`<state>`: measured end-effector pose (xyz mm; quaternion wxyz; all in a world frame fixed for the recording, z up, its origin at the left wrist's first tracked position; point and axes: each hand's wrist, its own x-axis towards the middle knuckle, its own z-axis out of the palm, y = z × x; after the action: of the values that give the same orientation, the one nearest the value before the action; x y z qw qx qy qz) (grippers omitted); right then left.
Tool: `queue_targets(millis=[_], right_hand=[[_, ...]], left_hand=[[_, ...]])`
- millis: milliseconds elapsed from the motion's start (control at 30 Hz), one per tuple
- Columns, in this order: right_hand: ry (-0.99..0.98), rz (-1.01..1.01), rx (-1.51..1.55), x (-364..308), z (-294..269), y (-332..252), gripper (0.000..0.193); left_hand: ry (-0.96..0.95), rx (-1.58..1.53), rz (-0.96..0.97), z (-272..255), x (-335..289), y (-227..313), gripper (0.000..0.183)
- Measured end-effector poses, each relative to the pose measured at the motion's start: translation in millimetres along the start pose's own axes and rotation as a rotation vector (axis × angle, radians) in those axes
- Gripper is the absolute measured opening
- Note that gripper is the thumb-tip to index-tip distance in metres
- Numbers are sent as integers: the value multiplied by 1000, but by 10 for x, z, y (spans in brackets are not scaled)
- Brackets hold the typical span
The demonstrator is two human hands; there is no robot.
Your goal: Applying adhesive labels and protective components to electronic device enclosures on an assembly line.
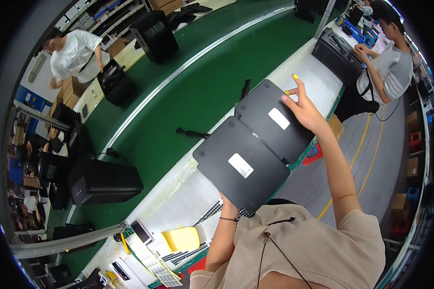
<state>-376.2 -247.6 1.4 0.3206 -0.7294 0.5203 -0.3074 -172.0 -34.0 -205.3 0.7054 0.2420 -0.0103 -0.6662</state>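
Two flat matte-black panel-like units lie edge to edge in front of me, each with round feet at its corners. A white label sits on the near black unit point(217, 154), and another on the far black unit point(294, 130). My left hand point(227, 201) grips the near unit from below at its lower left edge; most of its fingers are hidden under it. On the far unit's upper right edge is my right hand point(301, 107), thumb on the surface, index finger stretched away. Yellow covers show on its fingertips.
The white workbench point(178, 180) carries a yellow bin point(181, 239), a phone point(142, 232), label sheets point(154, 262) and black dotted strips. Black cables point(193, 132) hang over the green conveyor point(188, 91), where black computer cases point(106, 183) stand. Co-workers are at the right and far left.
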Motion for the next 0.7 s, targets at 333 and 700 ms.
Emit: queue_targets(millis=[333, 700], right_hand=[[-82, 52, 252, 736, -527, 201, 82], [36, -201, -212, 2261, -1804, 1596, 72]], left_hand=[[5, 114, -60, 249, 741, -498, 54], [553, 371, -52, 1262, 2548, -1479, 103]])
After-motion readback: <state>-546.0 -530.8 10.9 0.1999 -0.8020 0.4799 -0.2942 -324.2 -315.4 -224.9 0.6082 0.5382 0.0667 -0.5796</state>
